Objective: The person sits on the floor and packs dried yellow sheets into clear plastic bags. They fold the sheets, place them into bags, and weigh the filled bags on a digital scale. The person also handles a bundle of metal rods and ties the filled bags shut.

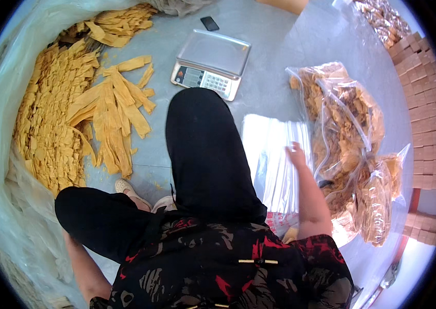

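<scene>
My right hand [296, 153] is over a stack of clear plastic bags [276, 158] to the right of my knee, its fingers bent; whether it grips a bag edge cannot be told. My left forearm reaches down behind my left knee, and the left hand is hidden. Flat yellow dried strips [113, 112] lie loose on the floor at the left, beside a large layered pile of the same strips [51, 123]. A digital scale [214, 58] with a bare metal pan stands in front of my knee.
Filled clear bags [341, 116] of brownish-yellow dried pieces lie at the right. Small brown boxes [423, 116] are stacked beyond them. A black phone [209, 23] lies past the scale. Translucent plastic sheeting [1, 104] borders the pile at the left.
</scene>
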Motion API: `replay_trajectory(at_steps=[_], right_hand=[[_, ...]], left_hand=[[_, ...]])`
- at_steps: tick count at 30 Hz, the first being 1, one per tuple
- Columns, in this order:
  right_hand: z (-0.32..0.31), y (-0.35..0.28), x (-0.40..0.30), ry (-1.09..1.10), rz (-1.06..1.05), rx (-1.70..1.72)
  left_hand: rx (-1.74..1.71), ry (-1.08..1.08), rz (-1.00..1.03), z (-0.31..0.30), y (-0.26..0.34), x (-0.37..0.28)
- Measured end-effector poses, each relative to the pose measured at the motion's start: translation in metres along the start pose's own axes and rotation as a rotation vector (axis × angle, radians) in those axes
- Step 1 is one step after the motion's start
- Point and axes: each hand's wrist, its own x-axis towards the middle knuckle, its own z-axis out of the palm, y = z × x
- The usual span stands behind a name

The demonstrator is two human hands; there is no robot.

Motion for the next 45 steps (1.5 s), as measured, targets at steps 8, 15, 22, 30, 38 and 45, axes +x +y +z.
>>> replay_trajectory(at_steps=[8, 15, 22, 30, 38, 45], right_hand=[[0.163, -0.098, -0.115, -0.175, 0.031, -0.351], [0.150, -0.072, -0.072, -0.133, 0.143, -0.025], [0.105, -0.147, -0.006, -0.021, 0.131, -0.089], [0.096, -0.100, -0.011, -0.331, 0.114, 0.600], [0.072, -0.118, -0.018, 0.054, -0.010, 0.093], [0.039, -0.140, -0.018, 0.115, 0.041, 0.378]], left_hand=[[0.444, 0.220, 0.542, 0.012, 0.143, 0.024], [0.590, 0.250, 0.495, 0.010, 0.142, 0.020], [0.521, 0.154, 0.470, 0.050, 0.148, 0.025], [0.643, 0.126, 0.617, 0.048, 0.143, 0.039], [0.501, 0.100, 0.516, 0.077, 0.148, 0.054], [0.540, 0.073, 0.534, 0.081, 0.152, 0.058]])
